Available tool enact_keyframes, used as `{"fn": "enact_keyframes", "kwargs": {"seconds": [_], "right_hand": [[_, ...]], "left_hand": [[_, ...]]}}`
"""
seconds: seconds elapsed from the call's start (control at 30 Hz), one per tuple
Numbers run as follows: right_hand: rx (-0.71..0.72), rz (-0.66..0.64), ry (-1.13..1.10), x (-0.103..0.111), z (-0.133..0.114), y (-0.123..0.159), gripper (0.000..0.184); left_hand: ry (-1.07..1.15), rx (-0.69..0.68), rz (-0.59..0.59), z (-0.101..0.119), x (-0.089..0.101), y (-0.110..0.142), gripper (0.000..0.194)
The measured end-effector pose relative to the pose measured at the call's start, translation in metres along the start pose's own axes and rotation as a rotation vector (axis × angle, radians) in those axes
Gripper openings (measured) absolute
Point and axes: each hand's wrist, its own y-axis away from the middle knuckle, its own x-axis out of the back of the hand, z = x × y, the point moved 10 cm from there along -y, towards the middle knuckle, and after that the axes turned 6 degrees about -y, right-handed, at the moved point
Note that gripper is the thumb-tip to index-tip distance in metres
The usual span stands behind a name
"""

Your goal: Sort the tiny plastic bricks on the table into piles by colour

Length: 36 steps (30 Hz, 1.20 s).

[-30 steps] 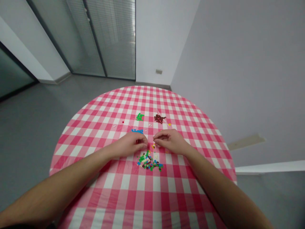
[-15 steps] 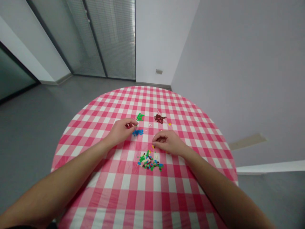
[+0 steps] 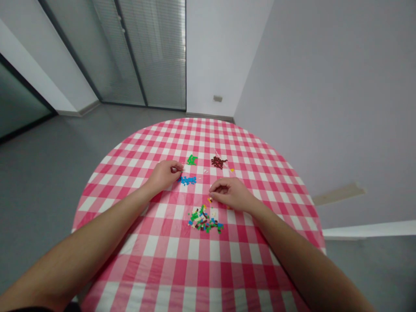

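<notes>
My left hand [image 3: 166, 177] is pinched closed just left of a small pile of blue toy bricks [image 3: 187, 180]. Whatever its fingertips hold, if anything, is too small to make out. Beyond it lies a small pile of green bricks [image 3: 192, 160]. My right hand [image 3: 232, 193] hovers low or rests on the cloth, thumb and fingers curled together. A tiny yellow and dark piece [image 3: 210, 199] shows right at its fingertips; I cannot tell if it is held. Just nearer to me lies a mixed heap of green, blue, white, brown and yellow bricks [image 3: 205, 220].
A pile of dark brown bricks [image 3: 218, 162] sits toward the back, with a yellow piece [image 3: 232, 170] to its right. Small whitish pieces [image 3: 206, 171] lie between the piles. A red-and-white checked cloth [image 3: 182, 268] covers the round table. A wall [image 3: 341, 108] rises on the right.
My left hand has drawn back a little to the left, uncovering more of the blue pile, and its fingers have closed tighter. The right hand stays nearly in place.
</notes>
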Motion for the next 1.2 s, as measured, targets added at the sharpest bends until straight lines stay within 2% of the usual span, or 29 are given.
{"fn": "enact_keyframes", "kwargs": {"seconds": [0.1, 0.3, 0.5, 0.87, 1.1, 1.2], "right_hand": [[-0.001, 0.002, -0.001, 0.001, -0.001, 0.0, 0.011], [0.017, 0.013, 0.014, 0.003, -0.001, 0.0, 0.011], [0.028, 0.013, 0.008, 0.004, -0.001, -0.001, 0.012], [0.04, 0.009, 0.015, 0.003, -0.004, -0.001, 0.011], [0.015, 0.011, -0.002, 0.001, -0.002, 0.0, 0.011], [0.003, 0.021, -0.027, 0.002, 0.001, -0.001, 0.011]], "left_hand": [[-0.071, -0.041, 0.021, 0.003, 0.005, 0.001, 0.024], [-0.282, -0.243, -0.01, 0.027, 0.007, 0.007, 0.027], [-0.333, -0.267, -0.042, 0.029, -0.003, 0.008, 0.034], [-0.375, -0.366, -0.046, 0.038, -0.011, 0.005, 0.031], [-0.352, -0.357, -0.066, 0.038, -0.015, 0.001, 0.039], [-0.34, -0.354, -0.04, 0.037, -0.013, 0.0, 0.038]]}}
